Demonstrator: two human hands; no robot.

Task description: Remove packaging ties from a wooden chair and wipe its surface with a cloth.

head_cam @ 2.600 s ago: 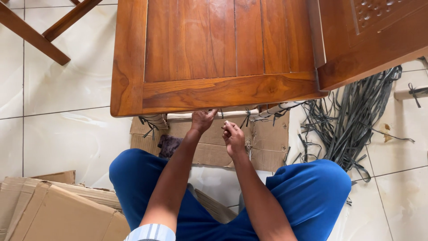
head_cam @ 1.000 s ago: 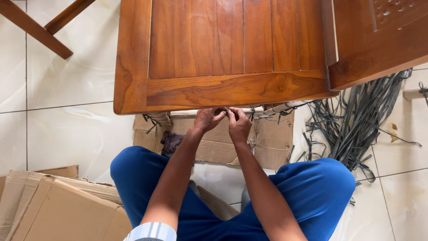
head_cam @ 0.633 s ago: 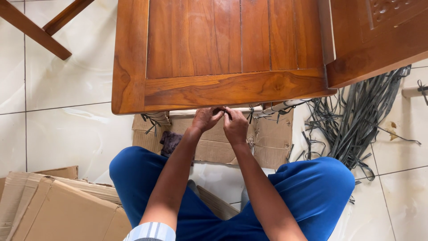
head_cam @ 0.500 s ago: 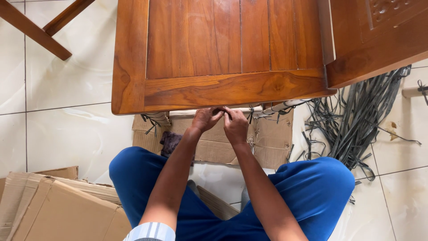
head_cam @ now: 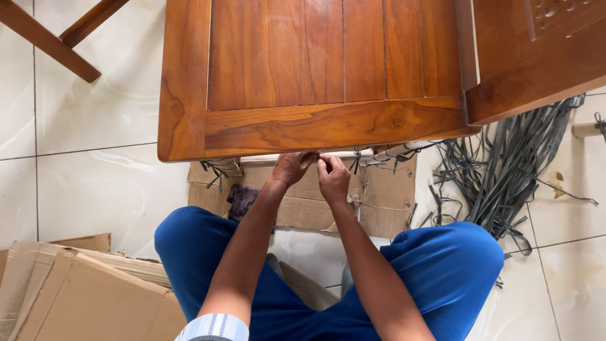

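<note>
At the centre of the frame, the left hand [head_cam: 291, 168] and right hand [head_cam: 333, 178] meet just under the near edge of the wooden table [head_cam: 315, 76], fingers pinched together on something thin (too small to identify). Below them lies flattened cardboard [head_cam: 379, 196]; grey straps [head_cam: 499, 170] sprawl at right.

Glossy pale floor tiles [head_cam: 95, 189] catch soft daylight. Flattened cardboard [head_cam: 82, 297] lies left of the wooden furniture panel [head_cam: 315, 69], a tangle of grey straps [head_cam: 505, 177] to its right, and slanted wooden legs [head_cam: 57, 38] at its far left.
</note>
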